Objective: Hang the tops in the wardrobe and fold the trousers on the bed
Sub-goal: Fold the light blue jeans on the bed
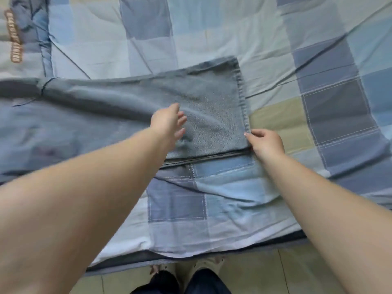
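Note:
A pair of grey-blue denim trousers (207,102) lies flat across the bed, its legs running from the left edge to a stitched hem at the right. My right hand (266,143) pinches the near corner of that hem between thumb and fingers. Over the trouser leg, my left hand (169,122) has its fingers spread and relaxed, resting on or just above the cloth. The waist end of the trousers is out of view at the left.
A blue, grey and beige patchwork bedspread (233,187) covers the bed; its front edge (191,256) hangs near my legs. A grey garment with orange lettering (16,37) lies at the far left. Pale floor tiles (265,272) show below.

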The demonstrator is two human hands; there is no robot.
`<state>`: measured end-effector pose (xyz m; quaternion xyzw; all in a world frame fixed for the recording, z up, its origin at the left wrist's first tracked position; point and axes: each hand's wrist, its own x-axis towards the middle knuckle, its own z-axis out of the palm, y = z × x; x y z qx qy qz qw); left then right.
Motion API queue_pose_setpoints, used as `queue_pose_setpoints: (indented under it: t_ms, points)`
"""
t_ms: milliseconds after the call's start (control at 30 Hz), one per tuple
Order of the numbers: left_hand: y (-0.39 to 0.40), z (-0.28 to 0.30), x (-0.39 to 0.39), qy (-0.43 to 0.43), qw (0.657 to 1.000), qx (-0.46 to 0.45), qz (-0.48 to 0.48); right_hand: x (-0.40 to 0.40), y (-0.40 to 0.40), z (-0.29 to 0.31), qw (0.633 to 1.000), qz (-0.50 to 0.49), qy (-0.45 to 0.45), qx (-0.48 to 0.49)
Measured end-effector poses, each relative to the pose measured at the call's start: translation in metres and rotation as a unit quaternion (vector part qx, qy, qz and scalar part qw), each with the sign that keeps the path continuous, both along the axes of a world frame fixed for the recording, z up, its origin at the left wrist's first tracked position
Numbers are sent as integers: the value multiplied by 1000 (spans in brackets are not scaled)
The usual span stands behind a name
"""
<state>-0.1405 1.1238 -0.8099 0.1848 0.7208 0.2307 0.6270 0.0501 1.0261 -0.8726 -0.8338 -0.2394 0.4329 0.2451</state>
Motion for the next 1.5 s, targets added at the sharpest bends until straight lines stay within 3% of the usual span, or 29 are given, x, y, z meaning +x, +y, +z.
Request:
queue_pose_setpoints:
  t_ms: [133, 233, 333, 467, 567, 733, 900, 1000, 1067, 1233, 1400, 1500]
  points:
    - [-71, -39, -80, 91, 990, -59, 91, -5, -8, -8, 997, -71, 17, 2]
    - [-90, -49, -115, 128, 979, -53, 146, -11, -5, -10, 982, -143, 125, -15]
    - [-85, -54, -130, 144, 971, -26, 190, -19, -5, -10, 968, -148, 199, -28]
    - [-66, -57, -136, 95, 964, -26, 248, -12, -13, -11, 961, -177, 210, 20]
    - [-62, -50, -129, 70, 970, -24, 234, 19, -20, -5, 965, -180, 187, 28]
    - [-108, -37, -99, -22, 970, -40, 238, 50, -34, 9, 955, -252, 150, 37]
    - [-108, -24, -122, -72, 967, -76, 231, -14, -46, 14, 881, -359, 303, 48]
    - [-93, -27, -160, -71, 971, -67, 219, -62, -45, 16, 847, -435, 286, 105]
    - [-84, -29, -194, -54, 970, -53, 233, -93, -42, 20, 857, -449, 228, 110]
    - [-73, -24, -278, -44, 963, -2, 267, -187, -47, 29, 895, -407, 174, 41]
    - [-74, 19, -340, -33, 984, 47, 166, -350, -38, 44, 951, -185, 248, -3]
    - [-75, 40, -392, -27, 995, 49, 81, -443, -15, 63, 961, -69, 268, 1]
